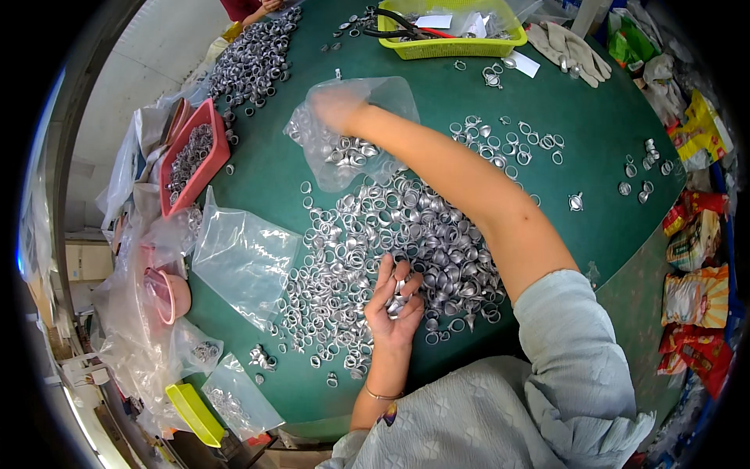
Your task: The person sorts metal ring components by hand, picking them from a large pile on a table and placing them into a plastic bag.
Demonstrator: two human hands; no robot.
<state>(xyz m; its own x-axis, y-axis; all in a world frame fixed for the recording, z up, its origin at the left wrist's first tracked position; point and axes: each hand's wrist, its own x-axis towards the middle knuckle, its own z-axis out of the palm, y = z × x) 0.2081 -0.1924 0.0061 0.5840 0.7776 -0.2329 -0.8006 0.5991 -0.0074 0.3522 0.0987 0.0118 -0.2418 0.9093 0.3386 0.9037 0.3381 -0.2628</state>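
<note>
A big heap of silvery metal rings (344, 273), many with domed tops, spreads over the green table in front of me. At the heap's near side, my left hand (394, 309) is turned palm up, its fingers curled around a few metal rings. My right arm reaches across the heap, and my right hand (337, 111) is inside a clear plastic bag (394, 98) that also contains rings. Plastic and blur hide those fingers, so what they hold does not show. Left of the heap lies a flat clear bag (242, 254).
A yellow-green basket (453, 48) with black-handled pliers stands at the back, beside work gloves (566, 53). To the left are a pink tray (199, 168) of small parts, a pink bowl (176, 297) and another ring pile (250, 62). Another person's hand (271, 5) shows at the far edge.
</note>
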